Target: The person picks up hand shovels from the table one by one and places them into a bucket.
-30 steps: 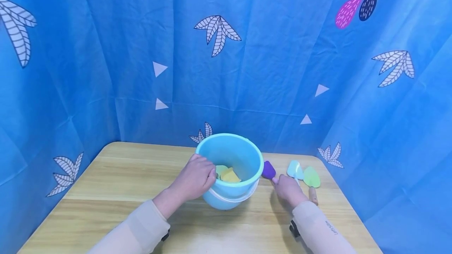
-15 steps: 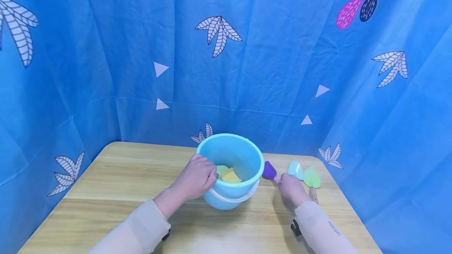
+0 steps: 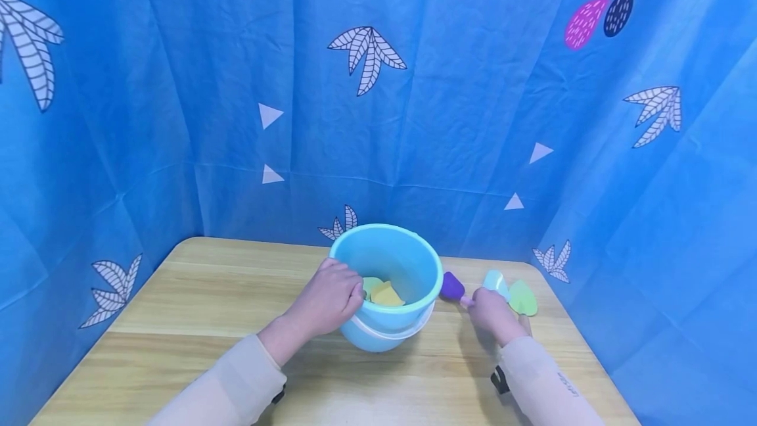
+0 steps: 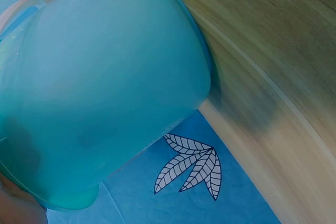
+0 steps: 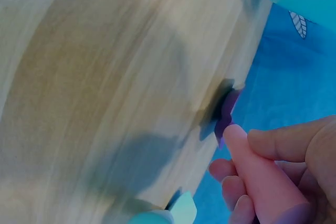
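Observation:
My left hand point(image 3: 331, 296) grips the near-left rim of a light blue bucket point(image 3: 384, 317). The bucket stands on the table, with a yellow piece point(image 3: 387, 294) and a green piece point(image 3: 370, 283) inside; their lower parts are hidden. To its right, my right hand point(image 3: 495, 314) holds a toy shovel with a purple blade point(image 3: 453, 286). In the right wrist view the thumb and fingers curl round its pink handle point(image 5: 265, 179). Just beyond that hand lie a light blue shovel point(image 3: 495, 283) and a green shovel point(image 3: 523, 298), their handles partly covered by the hand and arm.
The wooden table point(image 3: 225, 301) has a rounded far edge. Behind it and at both sides hangs a blue patterned curtain point(image 3: 473, 104). The bucket's white handle point(image 3: 408, 332) hangs down along its front.
My right hand has shifted slightly to the right, drawing the purple shovel a little away from the bucket. The left hand and the bucket stay put.

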Tool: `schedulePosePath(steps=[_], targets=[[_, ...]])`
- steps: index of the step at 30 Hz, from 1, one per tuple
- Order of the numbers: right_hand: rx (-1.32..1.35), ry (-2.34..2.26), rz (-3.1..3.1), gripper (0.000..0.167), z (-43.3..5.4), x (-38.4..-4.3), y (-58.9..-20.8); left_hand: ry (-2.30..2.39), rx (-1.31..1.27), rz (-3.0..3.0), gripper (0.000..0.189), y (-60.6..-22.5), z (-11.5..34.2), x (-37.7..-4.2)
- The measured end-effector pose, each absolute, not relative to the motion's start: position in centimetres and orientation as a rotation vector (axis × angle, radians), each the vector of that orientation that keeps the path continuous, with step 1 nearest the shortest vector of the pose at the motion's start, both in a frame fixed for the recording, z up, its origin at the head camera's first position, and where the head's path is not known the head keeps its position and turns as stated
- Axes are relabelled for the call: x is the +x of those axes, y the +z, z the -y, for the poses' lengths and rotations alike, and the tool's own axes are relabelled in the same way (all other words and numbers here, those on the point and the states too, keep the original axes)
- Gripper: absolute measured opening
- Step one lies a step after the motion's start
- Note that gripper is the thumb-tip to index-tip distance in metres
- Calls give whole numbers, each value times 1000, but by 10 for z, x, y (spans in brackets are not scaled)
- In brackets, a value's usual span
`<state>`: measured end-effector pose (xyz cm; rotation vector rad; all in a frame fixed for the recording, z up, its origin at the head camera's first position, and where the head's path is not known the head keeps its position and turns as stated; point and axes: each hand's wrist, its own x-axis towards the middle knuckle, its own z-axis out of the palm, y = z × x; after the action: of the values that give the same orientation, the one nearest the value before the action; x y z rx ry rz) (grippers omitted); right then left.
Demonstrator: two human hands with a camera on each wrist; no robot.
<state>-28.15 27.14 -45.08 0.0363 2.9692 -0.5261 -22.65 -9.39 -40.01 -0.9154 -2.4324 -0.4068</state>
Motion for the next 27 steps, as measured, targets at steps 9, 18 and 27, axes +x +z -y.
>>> schedulePosePath(steps=[9, 18, 27], targets=[[-43, -513, -2997, 28, -279, -279, -439, -412, -925, 2403, 31, -401, 93, -228], [-95, -467, -2999, 25, -279, -275, -417, -405, -928, 2387, 31, -401, 94, -229], [-108, -409, -3003, 36, -278, -272, -400, -394, -922, 2399, 32, -402, 94, -229]])
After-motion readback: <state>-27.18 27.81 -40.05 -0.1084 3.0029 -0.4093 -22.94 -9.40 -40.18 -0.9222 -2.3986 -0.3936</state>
